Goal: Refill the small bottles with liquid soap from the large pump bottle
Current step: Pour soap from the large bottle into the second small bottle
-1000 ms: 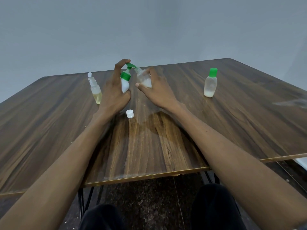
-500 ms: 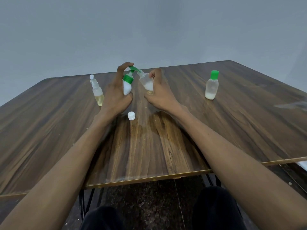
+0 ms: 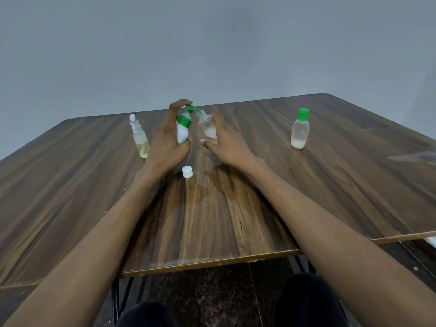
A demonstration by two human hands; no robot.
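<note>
Your left hand (image 3: pixel 165 145) wraps the white pump bottle (image 3: pixel 182 133) at the middle of the tabletop (image 3: pixel 236 208), thumb hooked under its base and a curled finger on top of the green pump head (image 3: pixel 192 108). The bottle's body is opaque, so how much soap it holds can't be told. Your right hand (image 3: pixel 226 145) holds the small clear bottle (image 3: pixel 208 128) just beside it, fingers curled round the far side and thumb out below, tilting it so the open neck meets the green spout. There's a little pale liquid sitting low in that small bottle. Its white cap (image 3: pixel 187 172) lies on the wood near your left wrist. Off to your left stands a clear spray bottle (image 3: pixel 139 138), upright, with yellowish liquid filling its lower part. Well apart on your right stands a green-capped bottle (image 3: pixel 300 132), closed, with a shallow band of white liquid at the bottom.
</note>
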